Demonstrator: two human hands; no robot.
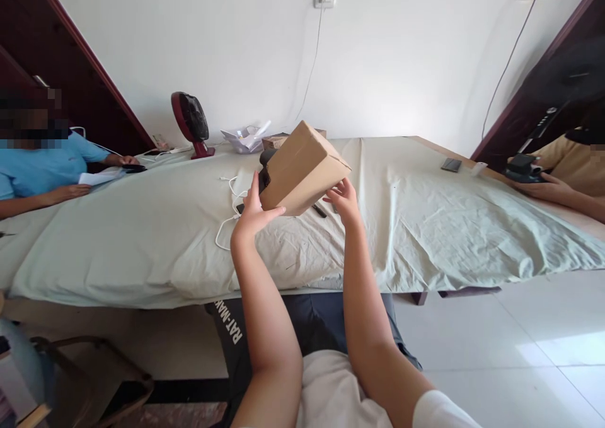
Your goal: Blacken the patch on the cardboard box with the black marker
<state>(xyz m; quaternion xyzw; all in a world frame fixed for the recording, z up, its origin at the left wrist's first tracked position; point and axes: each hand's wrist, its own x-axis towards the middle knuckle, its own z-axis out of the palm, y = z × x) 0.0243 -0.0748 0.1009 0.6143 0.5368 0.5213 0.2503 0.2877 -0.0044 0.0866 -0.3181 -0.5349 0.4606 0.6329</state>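
I hold a plain brown cardboard box [302, 166] tilted in the air above the cloth-covered table [425, 207]. My left hand [253, 214] grips the box's lower left end, thumb along its near edge. My right hand [344, 202] supports the lower right corner with curled fingers. Something black [265, 168] shows at the box's left end, partly hidden. A white cable [230, 217] lies on the cloth just behind my left hand, and a dark pen-like item [319, 211] lies under the box.
A red desk fan [193, 122], crumpled white paper [246, 139] and another small carton stand at the table's back. A person in blue [42, 166] sits at left with papers. Another person's hand at right holds a black device [522, 166]. A phone [451, 164] lies far right.
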